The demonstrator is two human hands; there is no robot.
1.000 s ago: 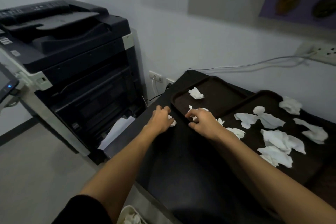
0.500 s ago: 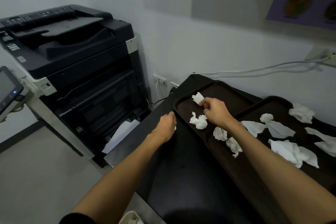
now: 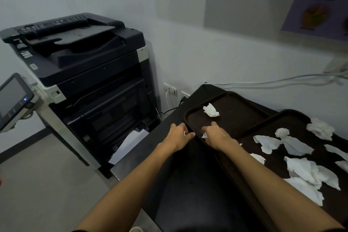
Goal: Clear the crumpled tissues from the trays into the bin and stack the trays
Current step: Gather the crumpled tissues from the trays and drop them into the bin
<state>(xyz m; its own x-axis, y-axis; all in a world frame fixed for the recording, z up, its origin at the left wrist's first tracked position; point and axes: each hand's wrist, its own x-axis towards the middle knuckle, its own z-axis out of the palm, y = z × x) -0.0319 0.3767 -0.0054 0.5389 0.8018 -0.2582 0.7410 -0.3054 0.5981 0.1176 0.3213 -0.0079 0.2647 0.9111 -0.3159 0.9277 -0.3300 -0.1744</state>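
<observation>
Nothing is reading clearly: the purple wall poster is showing only blurred captions under its pictures, and the large black-and-grey office copier is carrying small, illegible labels.

left hand: tissue scrap mostly hidden inside curled fingers | right hand: tissue wad largely covered by the fingers | right tray: cut by right edge | poster: blurred, cut off | bin: only a rim sliver at bottom edge

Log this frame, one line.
left hand: holds tissue scrap | right hand: pinches tissue wad | left tray: one crumpled tissue | right tray: many tissues
</observation>
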